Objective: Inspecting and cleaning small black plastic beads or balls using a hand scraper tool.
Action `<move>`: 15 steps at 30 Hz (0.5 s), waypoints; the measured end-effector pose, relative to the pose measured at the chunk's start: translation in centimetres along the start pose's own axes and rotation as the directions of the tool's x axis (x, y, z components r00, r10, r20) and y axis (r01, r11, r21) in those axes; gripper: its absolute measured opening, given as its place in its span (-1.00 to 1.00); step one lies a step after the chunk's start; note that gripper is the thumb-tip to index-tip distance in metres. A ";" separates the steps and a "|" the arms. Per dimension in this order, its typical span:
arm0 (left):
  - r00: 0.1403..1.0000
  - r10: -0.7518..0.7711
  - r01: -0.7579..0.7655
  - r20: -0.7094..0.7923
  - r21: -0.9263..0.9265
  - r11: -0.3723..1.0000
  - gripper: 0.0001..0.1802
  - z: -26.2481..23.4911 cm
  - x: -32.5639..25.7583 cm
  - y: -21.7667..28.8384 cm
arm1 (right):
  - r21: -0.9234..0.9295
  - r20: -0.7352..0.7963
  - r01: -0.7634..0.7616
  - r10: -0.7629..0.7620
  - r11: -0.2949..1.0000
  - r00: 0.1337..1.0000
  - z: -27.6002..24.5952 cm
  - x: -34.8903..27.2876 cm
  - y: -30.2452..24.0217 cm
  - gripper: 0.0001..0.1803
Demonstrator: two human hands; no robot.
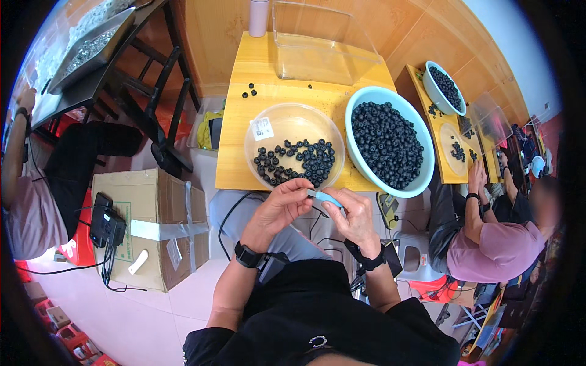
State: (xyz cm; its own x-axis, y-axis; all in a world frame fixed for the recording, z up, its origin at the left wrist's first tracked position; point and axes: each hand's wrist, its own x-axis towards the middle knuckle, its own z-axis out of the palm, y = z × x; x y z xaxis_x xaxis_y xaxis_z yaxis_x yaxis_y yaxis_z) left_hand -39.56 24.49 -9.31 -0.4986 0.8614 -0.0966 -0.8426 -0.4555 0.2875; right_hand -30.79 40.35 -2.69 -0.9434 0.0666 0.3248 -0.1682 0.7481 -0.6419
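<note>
My right hand (pixel 354 216) is closed around a small tool with a light-blue handle (pixel 328 199), its short metal end pointing left. The fingertips of my left hand (pixel 284 204) pinch together at that metal end; what sits between them is too small to make out. Both hands are held just off the table's near edge, in front of a round clear plastic tray (pixel 293 119). Many small black ring-shaped parts (pixel 317 158) lie in its near half. To the right, a light-blue basin (pixel 350 128) is heaped with more of these black parts (pixel 387 143).
Behind the tray, a clear rectangular bin (pixel 311 64) and a pink bottle (pixel 259 18) stand on the wooden table (pixel 235 165). A few loose parts (pixel 251 91) lie at its left. A cardboard box (pixel 140 226) is at floor left. Co-workers sit on both sides.
</note>
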 end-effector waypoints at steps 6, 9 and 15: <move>1.000 -0.001 0.001 0.000 0.001 1.000 -0.78 0.1 0.3 -0.1 | -0.007 0.035 0.001 -0.001 1.000 0.999 -0.3 0.0 -0.3 -0.80; 0.999 0.001 0.001 -0.046 0.038 0.999 -0.84 0.5 0.2 -0.1 | -0.022 0.035 -0.010 0.011 1.000 0.999 -0.4 -0.2 0.1 -0.80; 0.999 -0.010 0.011 -0.038 0.026 1.000 -0.87 0.5 0.1 -0.2 | -0.015 0.025 -0.015 0.015 1.000 1.000 -0.3 -0.2 0.1 -0.80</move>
State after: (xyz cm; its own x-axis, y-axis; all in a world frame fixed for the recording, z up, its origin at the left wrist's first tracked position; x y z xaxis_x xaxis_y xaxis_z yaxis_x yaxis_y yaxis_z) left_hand -39.32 24.82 -8.86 -0.4974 0.8568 -0.1358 -0.8426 -0.4398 0.3110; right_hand -30.53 40.60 -2.55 -0.9528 0.0612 0.2975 -0.1499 0.7570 -0.6360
